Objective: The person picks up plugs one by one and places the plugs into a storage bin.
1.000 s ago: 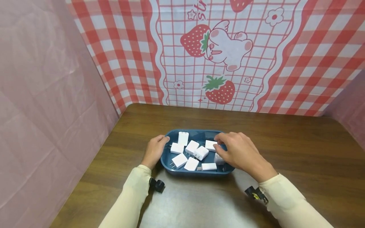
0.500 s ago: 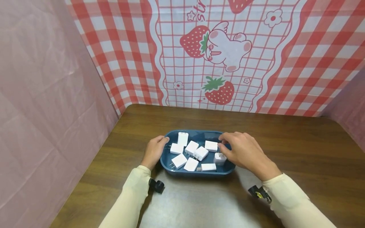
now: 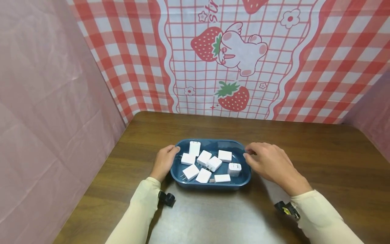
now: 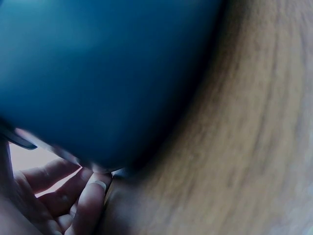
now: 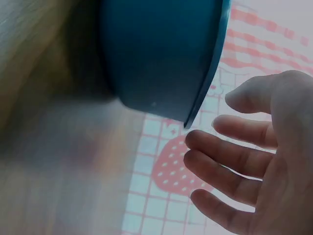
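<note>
A dark blue plastic basin [image 3: 210, 186] with rounded ends sits on the table in the head view. Several white charger plugs [image 3: 203, 158] lie scattered inside it, some with metal prongs showing. My left hand [image 3: 165, 162] holds the basin's left end, thumb over the rim. In the left wrist view its fingers [image 4: 90, 200] bend in against the basin's outer wall [image 4: 98, 73]. Just off the right end is my right hand [image 3: 271, 164], holding nothing. Its fingers [image 5: 230, 152] are spread and loosely bent beside the rim in the right wrist view. One charger plug [image 3: 234, 169] stands upright nearest that hand.
The brown wooden table [image 3: 304, 145] extends around the basin. Behind it hangs a red-and-white checked cloth [image 3: 134, 61] with strawberry prints. A pink cloth [image 3: 55, 112] covers the left side.
My right hand has drawn back to the right, from over the basin to just outside its right end, uncovering the upright plug. The left hand keeps its place.
</note>
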A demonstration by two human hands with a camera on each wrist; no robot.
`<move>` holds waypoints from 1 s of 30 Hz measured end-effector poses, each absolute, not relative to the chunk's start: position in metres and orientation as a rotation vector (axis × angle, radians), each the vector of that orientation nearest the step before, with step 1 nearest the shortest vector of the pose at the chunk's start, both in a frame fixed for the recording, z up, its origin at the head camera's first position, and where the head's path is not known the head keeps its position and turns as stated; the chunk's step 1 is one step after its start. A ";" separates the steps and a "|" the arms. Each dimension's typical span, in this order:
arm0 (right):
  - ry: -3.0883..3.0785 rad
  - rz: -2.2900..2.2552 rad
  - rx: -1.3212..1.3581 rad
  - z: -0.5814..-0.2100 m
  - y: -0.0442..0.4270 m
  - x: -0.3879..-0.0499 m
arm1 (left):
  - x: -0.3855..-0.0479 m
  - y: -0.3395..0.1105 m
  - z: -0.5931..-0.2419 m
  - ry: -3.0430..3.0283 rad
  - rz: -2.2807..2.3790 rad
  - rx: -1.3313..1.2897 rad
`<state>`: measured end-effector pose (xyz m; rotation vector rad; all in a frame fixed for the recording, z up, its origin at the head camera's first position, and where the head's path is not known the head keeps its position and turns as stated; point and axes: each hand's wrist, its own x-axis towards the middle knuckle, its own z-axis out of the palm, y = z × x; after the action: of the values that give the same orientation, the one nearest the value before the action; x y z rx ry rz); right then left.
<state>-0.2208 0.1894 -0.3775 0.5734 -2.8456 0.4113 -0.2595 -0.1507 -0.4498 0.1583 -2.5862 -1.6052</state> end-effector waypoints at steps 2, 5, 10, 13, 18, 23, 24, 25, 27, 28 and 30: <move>-2.864 0.413 0.552 -0.380 0.195 -0.219 | -0.260 -0.151 -0.450 -2.589 -1.605 0.158; -2.913 0.407 0.511 -0.383 0.204 -0.217 | -0.260 -0.150 -0.449 -2.591 -1.606 0.153; -2.973 0.370 0.470 -0.389 0.219 -0.217 | -0.261 -0.149 -0.446 -2.596 -1.624 0.151; -2.983 0.345 0.472 -0.392 0.229 -0.219 | -0.262 -0.149 -0.446 -2.593 -1.651 0.150; -3.014 0.344 0.453 -0.395 0.247 -0.221 | -0.265 -0.149 -0.445 -2.596 -1.680 0.125; -3.039 0.339 0.404 -0.394 0.258 -0.221 | -0.270 -0.148 -0.443 -2.547 -1.763 0.103; -3.039 0.345 0.399 -0.394 0.259 -0.221 | -0.271 -0.149 -0.444 -2.533 -1.784 0.103; -3.037 0.350 0.398 -0.394 0.259 -0.221 | -0.272 -0.150 -0.444 -2.524 -1.804 0.111; -3.033 0.366 0.404 -0.394 0.259 -0.222 | -0.273 -0.152 -0.444 -2.516 -1.828 0.129; -3.033 0.376 0.407 -0.394 0.259 -0.222 | -0.273 -0.153 -0.445 -2.514 -1.836 0.149; -3.033 0.388 0.412 -0.393 0.258 -0.224 | -0.273 -0.155 -0.446 -2.516 -1.842 0.179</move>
<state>-0.2243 0.2581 -0.3929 0.4118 -3.0330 0.3879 -0.2731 -0.1553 -0.4456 0.1790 -2.5161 -1.8417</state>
